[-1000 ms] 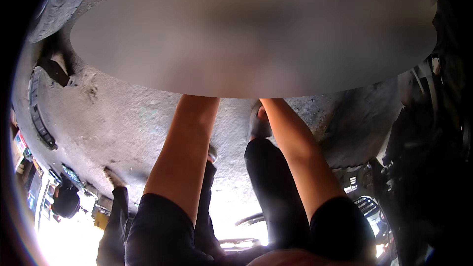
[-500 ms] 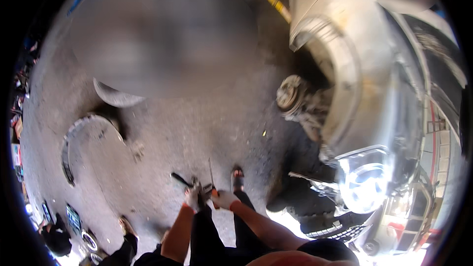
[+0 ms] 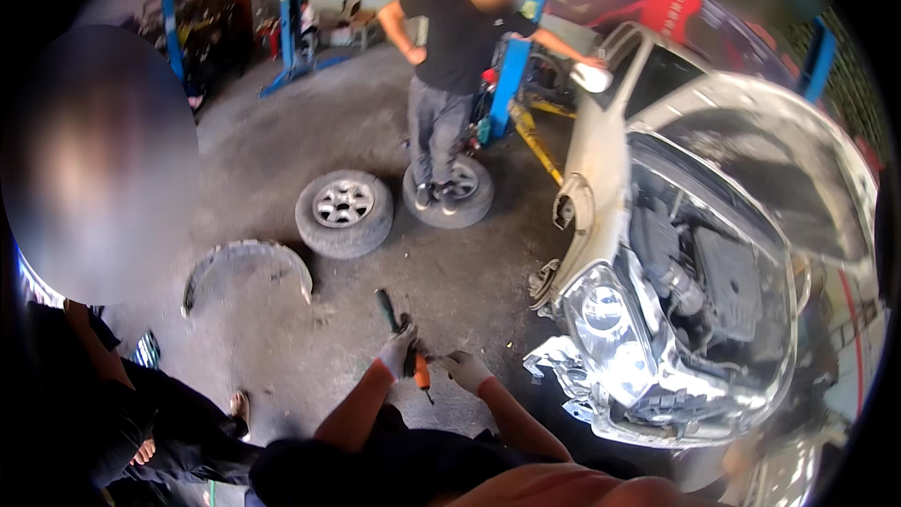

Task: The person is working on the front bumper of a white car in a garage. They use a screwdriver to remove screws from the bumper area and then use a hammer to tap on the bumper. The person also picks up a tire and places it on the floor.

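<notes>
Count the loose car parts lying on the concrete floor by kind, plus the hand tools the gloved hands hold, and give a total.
Round black tyres on silver rims: 2
Curved grey plastic wheel-arch liner: 1
Hand tools, one dark-handled, one orange-handled: 2
Total: 5

- Bright daylight on the floor [image 3: 375,131]; soft shadows.
- Glare on the headlight [image 3: 610,314] and car [image 3: 741,253].
- Fisheye bends edges; black rim.
- Blurred patch at left, perhaps deliberate.
</notes>
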The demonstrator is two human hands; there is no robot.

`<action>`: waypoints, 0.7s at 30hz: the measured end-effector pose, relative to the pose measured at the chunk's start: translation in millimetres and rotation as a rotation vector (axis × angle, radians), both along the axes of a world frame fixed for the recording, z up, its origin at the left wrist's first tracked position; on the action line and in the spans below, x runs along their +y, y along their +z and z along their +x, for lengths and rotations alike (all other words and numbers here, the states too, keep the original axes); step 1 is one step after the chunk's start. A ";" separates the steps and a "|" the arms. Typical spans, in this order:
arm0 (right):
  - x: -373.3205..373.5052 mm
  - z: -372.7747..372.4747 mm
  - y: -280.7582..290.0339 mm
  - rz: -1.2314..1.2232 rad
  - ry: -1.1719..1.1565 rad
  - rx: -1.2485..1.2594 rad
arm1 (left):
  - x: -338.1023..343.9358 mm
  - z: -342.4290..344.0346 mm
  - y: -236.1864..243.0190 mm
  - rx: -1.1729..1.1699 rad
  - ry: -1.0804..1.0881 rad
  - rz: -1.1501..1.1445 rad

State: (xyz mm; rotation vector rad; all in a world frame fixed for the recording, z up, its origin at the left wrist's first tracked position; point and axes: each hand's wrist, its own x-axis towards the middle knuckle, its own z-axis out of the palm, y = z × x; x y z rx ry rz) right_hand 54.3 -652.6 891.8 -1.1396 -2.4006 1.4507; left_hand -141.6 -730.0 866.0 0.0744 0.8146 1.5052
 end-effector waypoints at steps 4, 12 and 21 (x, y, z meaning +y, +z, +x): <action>-45.7 65.2 76.5 -0.018 -0.073 -0.044 | -84.9 52.4 55.1 0.121 -0.007 0.098; -139.4 105.8 96.2 0.688 0.388 0.709 | -220.9 191.0 155.0 0.821 -0.154 -0.091; -372.6 60.6 94.1 -0.405 0.795 0.512 | -479.2 251.2 155.9 0.875 0.340 -0.388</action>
